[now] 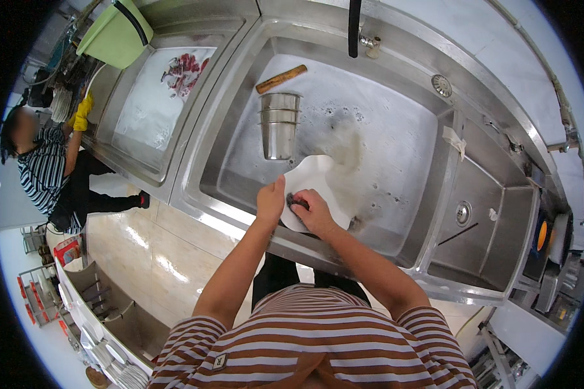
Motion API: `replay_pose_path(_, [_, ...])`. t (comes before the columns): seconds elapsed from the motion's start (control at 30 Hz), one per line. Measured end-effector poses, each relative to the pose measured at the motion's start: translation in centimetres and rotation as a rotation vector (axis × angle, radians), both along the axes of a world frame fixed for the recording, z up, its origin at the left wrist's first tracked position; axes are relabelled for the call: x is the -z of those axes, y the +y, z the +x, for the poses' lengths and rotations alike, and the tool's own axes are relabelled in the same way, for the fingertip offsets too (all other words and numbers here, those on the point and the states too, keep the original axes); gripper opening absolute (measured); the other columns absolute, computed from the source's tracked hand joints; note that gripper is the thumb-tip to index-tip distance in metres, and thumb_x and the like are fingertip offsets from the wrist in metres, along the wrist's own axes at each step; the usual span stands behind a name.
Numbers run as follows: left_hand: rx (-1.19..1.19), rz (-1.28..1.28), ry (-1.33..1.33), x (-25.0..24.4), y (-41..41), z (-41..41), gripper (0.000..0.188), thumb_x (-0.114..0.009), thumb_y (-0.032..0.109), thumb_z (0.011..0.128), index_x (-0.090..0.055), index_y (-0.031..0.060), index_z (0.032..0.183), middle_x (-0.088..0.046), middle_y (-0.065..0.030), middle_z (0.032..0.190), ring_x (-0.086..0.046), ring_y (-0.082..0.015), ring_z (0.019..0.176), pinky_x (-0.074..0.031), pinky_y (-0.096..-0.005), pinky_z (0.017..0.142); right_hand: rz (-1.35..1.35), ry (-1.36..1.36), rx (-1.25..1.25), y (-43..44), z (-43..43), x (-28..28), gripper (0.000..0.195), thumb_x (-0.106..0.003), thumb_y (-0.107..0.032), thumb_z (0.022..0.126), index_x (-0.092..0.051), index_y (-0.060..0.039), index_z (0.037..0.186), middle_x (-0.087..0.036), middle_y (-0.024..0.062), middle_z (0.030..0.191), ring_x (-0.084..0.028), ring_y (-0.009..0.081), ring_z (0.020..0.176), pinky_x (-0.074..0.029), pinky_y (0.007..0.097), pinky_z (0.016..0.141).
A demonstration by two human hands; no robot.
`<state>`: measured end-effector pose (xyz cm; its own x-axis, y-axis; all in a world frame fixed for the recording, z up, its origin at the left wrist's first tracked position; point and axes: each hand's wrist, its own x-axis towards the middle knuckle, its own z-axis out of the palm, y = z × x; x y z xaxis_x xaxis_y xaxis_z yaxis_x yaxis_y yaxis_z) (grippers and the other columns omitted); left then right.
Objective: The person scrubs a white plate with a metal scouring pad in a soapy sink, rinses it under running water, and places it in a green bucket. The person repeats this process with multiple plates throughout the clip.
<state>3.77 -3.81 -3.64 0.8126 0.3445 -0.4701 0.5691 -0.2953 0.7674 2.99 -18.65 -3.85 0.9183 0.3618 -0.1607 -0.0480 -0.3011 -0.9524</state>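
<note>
A white plate with a wavy rim [314, 171] is tilted over the front edge of the large steel sink [209, 146]. My left hand [271, 200] grips its left rim. My right hand [314, 214] presses a dark scouring pad [297, 200], which looks like metal wool, onto the plate's face. Cloudy water with some foam and dark bits covers the sink floor. Beyond the plate, a stack of steel cups or containers [279, 129] lies on its side in the water. A brown wooden piece [281, 79] rests behind the stack.
On the right, a smaller sink [477, 194] holds a thin dark stick [458, 234]; a pale cloth [454, 141] hangs over the divider. To the left, a soapy basin [141, 107] contains red items [185, 73] beside a green bucket [119, 36]. A person in yellow gloves [81, 112] stands there.
</note>
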Motion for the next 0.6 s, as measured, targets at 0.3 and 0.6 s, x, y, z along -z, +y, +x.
replay_pose_path(0.3, [-0.045,0.087,-0.143,-4.3,-0.5,-0.7,0.048,-0.043,0.036,0.092,-0.060,-0.0079,0.081,-0.060,-0.0205,0.071,-0.055,-0.0269,0.066,-0.043,-0.0375,0.066,-0.684,0.130,0.284,-6.3,6.4,7.5,0.025,-0.054,-0.022,0.084,-0.053,-0.0007,0.098,-0.056,0.0210,0.097,-0.054,0.0376,0.093,-0.043,0.0454,0.081])
replay_pose_path(0.6, [-0.156,0.099,-0.175,-3.9,1.2,-1.2,0.041,-0.049,0.031,0.089,-0.061,-0.0076,0.080,-0.061,-0.0199,0.069,-0.056,-0.0252,0.063,-0.044,-0.0366,0.062,-0.224,-0.222,-0.017,4.0,2.5,-0.9,0.017,-0.053,-0.019,0.083,-0.052,-0.0035,0.089,-0.056,0.0164,0.087,-0.054,0.0350,0.085,-0.044,0.0436,0.073])
